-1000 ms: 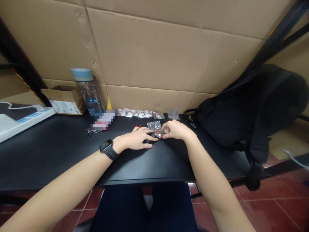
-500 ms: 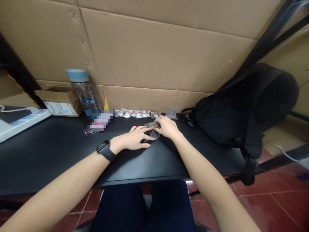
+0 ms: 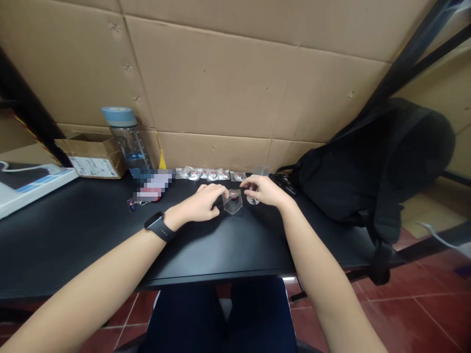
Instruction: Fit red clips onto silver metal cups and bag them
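Observation:
In front of me on the black desk (image 3: 206, 250) lies a small clear plastic packet (image 3: 233, 206) with a red part inside. My left hand (image 3: 202, 202) is just left of it, thumb apart from the bent fingers, the index fingertip at the packet's upper left edge. On the packet's other side, my right hand (image 3: 265, 190) hovers with curved, parted fingers over a shiny round piece (image 3: 252, 200), partly covered by that hand. Whether the fingers touch this piece is unclear. A black smartwatch (image 3: 160, 226) is on my left wrist.
Along the cardboard wall (image 3: 213, 73) lie several clear packets with red-centred silver pieces (image 3: 212, 174). To the left stand a blue-lidded bottle (image 3: 127, 137), an open cardboard box (image 3: 93, 157) and a blurred card (image 3: 156, 185). A black backpack (image 3: 368, 162) sits at right.
My hands have moved apart from the packet, the left slightly leftward and the right to the right. The packet lies uncovered, and the shiny round piece shows under my right hand.

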Demonstrator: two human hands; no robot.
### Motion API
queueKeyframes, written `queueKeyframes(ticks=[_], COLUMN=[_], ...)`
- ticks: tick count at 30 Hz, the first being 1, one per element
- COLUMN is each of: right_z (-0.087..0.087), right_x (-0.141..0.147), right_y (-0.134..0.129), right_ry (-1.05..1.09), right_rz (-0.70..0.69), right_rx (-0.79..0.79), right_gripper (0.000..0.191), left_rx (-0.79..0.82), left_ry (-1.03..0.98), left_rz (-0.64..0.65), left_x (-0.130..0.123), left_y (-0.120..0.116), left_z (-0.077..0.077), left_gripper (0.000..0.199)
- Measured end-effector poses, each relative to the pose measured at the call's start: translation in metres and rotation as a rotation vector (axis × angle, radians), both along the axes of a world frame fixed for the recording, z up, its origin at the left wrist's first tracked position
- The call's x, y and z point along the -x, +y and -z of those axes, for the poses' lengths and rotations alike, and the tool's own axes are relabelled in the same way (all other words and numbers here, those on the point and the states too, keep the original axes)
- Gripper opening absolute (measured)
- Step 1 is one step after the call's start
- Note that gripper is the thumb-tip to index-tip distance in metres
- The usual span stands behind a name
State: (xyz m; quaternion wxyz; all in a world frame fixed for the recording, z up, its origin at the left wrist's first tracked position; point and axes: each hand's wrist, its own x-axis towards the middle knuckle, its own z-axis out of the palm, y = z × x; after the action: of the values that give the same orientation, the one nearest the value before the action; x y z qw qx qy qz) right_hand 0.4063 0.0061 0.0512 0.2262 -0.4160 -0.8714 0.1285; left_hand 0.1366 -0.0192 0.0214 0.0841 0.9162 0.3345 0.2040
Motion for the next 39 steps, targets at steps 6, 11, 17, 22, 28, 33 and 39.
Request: queueKeyframes(ticks=[6, 11, 17, 22, 28, 33, 39], right_z=[0.018, 0.027, 0.018, 0.02, 0.023, 0.026, 0.038], right_x=[0.01, 0.019, 0.009, 0.011, 0.011, 0.014, 0.027], right_y=[0.004, 0.004, 0.004, 0.008, 0.008, 0.008, 0.007], right_ry=[-0.097, -0.108, -0.042, 0.008, -0.078, -0.105, -0.169], right_rz=[-0.04, -0.026, -0.057, -0.025, -0.013, 0.035, 0.237], right_rx=[-0.026, -0.08, -0.053, -0.064, -0.015, 0.024, 0.026], right_gripper=[0.035, 0.015, 0.007, 0.005, 0.007, 0.014, 0.016], left_rx=[-0.112, -0.111, -0.085, -0.051, 0.062, 0.126, 0.02], left_ry=[-0.002, -0.025, -0.116, -0.115, -0.128, -0.091, -0.062], left_rz=[-0.15, -0.172, -0.211, -0.269, -0.384, -0.443, -0.504], left_x=[-0.009, -0.012, -0.007, -0.004, -0.007, -0.009, -0.012], left_y=[0.01, 0.018, 0.015, 0.013, 0.018, 0.016, 0.012], left_z=[0.019, 0.026, 0.019, 0.016, 0.018, 0.017, 0.021], left_gripper=[0.042, 0.021, 0.017, 0.018, 0.021, 0.022, 0.03])
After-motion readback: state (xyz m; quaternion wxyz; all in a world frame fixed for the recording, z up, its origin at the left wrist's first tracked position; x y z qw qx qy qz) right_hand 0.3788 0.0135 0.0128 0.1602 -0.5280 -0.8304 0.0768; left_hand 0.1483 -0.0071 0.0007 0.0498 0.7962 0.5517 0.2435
